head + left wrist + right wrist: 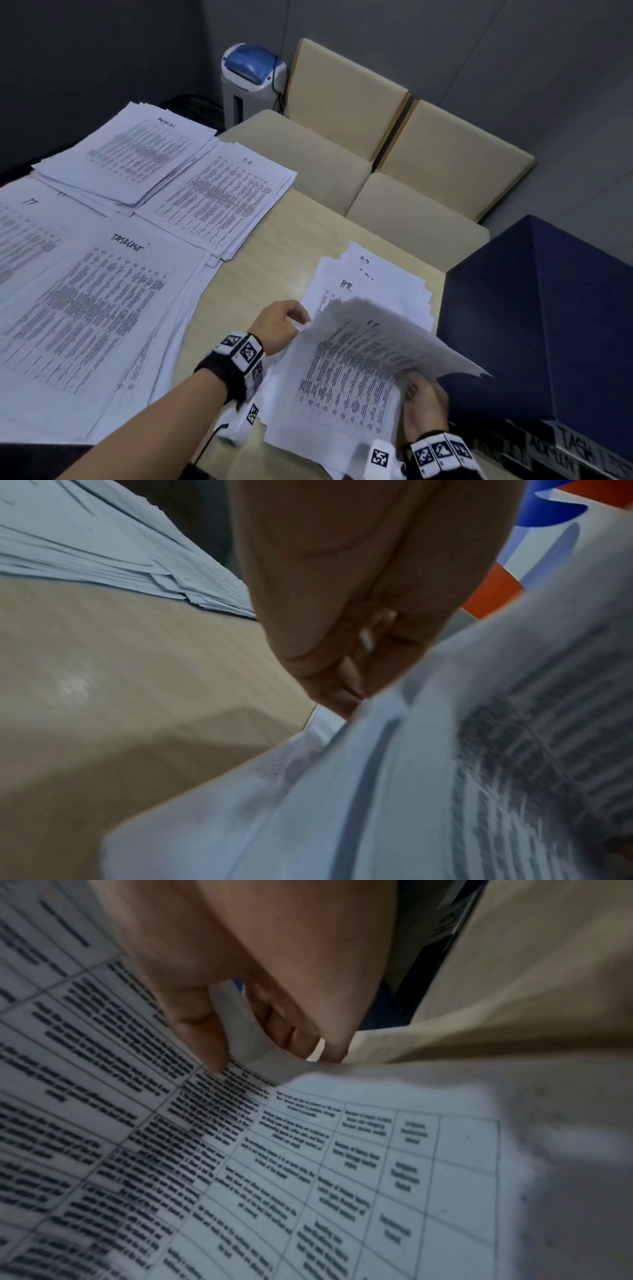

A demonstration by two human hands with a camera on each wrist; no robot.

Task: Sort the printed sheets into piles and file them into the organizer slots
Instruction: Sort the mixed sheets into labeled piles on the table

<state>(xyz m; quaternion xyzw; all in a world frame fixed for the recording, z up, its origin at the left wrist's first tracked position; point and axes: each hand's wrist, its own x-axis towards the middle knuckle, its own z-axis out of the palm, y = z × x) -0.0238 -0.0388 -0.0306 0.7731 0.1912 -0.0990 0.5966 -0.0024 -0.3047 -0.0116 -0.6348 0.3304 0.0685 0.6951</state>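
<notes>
A bundle of printed sheets is lifted and tilted over the near-right pile, whose top sheet is marked HR. My right hand grips the bundle's lower right edge, thumb on the printed table and fingers curled beneath. My left hand has its fingers curled at the bundle's upper left corner, pinching it. Sorted piles lie to the left: ADMIN, HR, TASKLIST, IT. The dark blue organizer stands at the right, with slot labels near its base.
The light wooden table shows bare between the piles. Beige chairs stand beyond its far edge. A white and blue shredder sits by the wall behind them. The organizer is close to my right hand.
</notes>
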